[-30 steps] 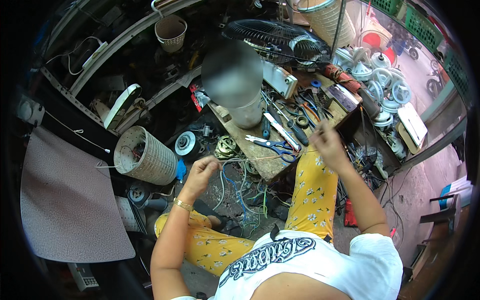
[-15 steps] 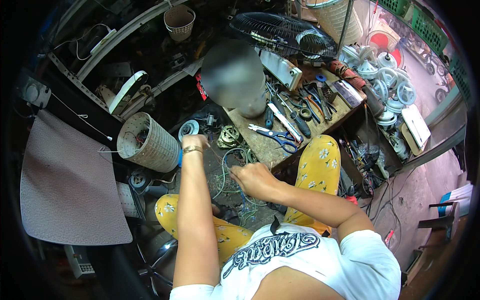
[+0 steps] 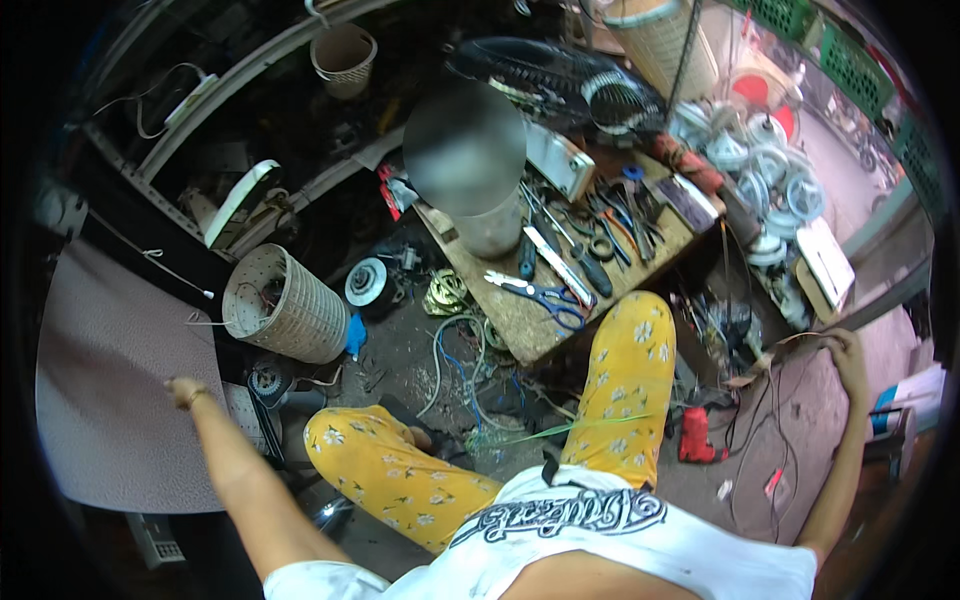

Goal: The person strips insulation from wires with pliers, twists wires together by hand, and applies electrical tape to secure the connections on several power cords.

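Observation:
My left hand (image 3: 185,392) is far out to the left with its fingers closed, over the grey speckled panel (image 3: 110,400); what it holds, if anything, is too small to make out. My right hand (image 3: 848,362) is stretched far to the right with fingers drawn together at a thin coppery wire (image 3: 800,336), which runs off leftward. Across my right thigh lies a thin green strand (image 3: 560,430), trailing from a tangle of cords (image 3: 465,370) on the floor between my legs.
Ahead stands a low wooden bench (image 3: 475,275) with scissors (image 3: 540,297), screwdrivers and pliers. A perforated basket (image 3: 310,310) is on the left, near a round motor part (image 3: 367,283). A red drill (image 3: 697,437) and looped cables lie right. White fan parts (image 3: 770,175) are piled beyond.
Both hands have swung apart from the middle, the left to the left and the right far to the right. The green strand now crosses my thigh, and my knees have shifted.

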{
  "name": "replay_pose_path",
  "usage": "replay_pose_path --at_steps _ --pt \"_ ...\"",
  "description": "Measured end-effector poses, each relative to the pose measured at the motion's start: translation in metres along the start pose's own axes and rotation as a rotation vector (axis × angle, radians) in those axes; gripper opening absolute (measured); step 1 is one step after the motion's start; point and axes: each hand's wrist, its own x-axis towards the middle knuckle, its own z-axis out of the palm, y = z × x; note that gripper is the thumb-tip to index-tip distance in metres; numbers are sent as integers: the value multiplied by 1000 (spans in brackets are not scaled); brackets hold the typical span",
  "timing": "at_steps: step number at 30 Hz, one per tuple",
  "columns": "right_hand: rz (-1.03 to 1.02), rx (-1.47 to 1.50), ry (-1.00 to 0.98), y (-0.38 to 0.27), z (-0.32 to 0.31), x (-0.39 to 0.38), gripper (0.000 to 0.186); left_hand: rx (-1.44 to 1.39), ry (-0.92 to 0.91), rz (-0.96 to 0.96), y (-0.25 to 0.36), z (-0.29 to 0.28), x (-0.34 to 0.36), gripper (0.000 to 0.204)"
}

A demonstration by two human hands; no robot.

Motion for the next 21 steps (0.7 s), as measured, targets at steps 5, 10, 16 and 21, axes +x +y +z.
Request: replay_pose_path --at_steps 5,10,16,21 --pt "40 83 -478 -116 72 42 22 -1638 -471 318 85 6 -67 45" --pt "-585 -187 -682 -248 121 79 20 -464 59 1238 193 -180 -321 69" --pt "-878 -100 -427 -357 123 106 21 -1542 -533 2179 234 -253 -520 108" --pt "-950 132 -86 -374 100 156 18 -1517 -1050 2247 272 -235 -575 96"
